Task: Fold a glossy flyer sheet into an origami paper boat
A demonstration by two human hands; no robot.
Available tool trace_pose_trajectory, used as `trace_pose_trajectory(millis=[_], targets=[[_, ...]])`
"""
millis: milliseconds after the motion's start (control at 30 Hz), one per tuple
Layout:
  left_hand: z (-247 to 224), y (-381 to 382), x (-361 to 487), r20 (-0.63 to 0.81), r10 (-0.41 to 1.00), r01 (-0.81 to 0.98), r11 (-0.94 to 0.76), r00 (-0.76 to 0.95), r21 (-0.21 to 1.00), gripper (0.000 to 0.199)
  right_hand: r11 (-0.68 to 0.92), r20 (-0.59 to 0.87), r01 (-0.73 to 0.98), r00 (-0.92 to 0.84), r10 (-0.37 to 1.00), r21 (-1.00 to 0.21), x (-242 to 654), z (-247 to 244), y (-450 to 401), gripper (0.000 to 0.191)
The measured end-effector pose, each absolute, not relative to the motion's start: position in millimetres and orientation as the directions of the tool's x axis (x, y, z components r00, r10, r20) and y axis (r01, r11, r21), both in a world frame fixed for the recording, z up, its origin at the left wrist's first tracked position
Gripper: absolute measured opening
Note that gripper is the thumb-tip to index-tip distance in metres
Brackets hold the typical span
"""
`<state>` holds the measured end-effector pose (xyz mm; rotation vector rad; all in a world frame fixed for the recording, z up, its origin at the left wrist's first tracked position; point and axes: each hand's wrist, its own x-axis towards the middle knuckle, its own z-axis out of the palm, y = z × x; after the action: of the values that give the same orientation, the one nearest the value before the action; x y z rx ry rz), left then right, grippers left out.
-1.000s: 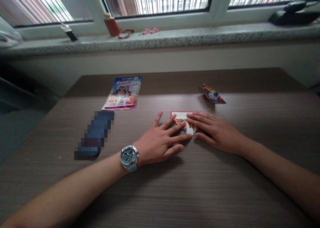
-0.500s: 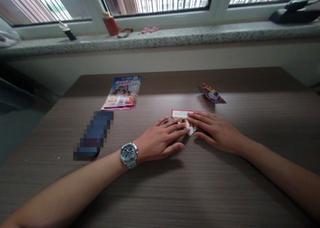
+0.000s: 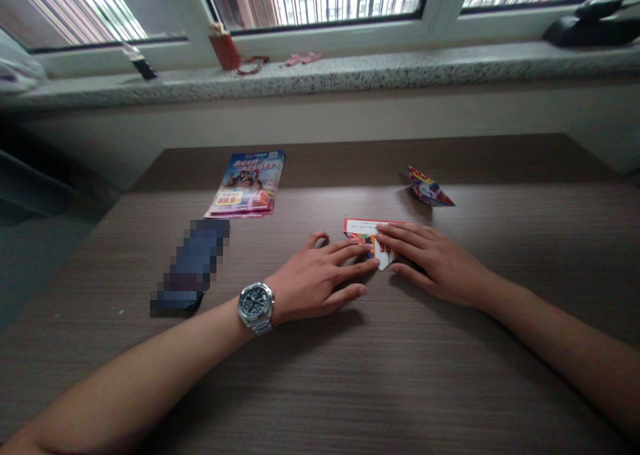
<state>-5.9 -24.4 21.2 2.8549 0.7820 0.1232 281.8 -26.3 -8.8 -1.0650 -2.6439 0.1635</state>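
Left hand (image 3: 313,285) flat on surface (image 3: 400,382), fingers (image 3: 345,258) spread, tips on folded printed paper (image 3: 361,232). Right hand (image 3: 435,263) flat too, fingers (image 3: 400,236) loosely spread, pressing same paper from opposite side; no pinch. Paper sits between both sets of fingertips, red-edged part showing ahead of them. Folded paper piece (image 3: 429,190) just beyond right fingers. Glossy flyer (image 3: 245,185) ahead of left fingers, well apart. Pixelated object (image 3: 190,265) left of left hand. Steel wristwatch (image 3: 255,305) on left wrist.

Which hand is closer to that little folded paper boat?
The right hand is nearer, lying just in front of the folded paper boat. The left hand lies farther away, in front of the boat and off to its left.
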Motion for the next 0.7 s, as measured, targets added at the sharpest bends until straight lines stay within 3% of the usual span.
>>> trace_pose_trajectory(millis=[700], targets=[[12.3, -24.7, -1.8, 0.095, 0.526, 0.514, -0.849, 0.845, 0.126, 0.047, 0.713, 0.201, 0.659, -0.684, 0.701, -0.240, 281.6, -7.8, -26.2, 0.054]])
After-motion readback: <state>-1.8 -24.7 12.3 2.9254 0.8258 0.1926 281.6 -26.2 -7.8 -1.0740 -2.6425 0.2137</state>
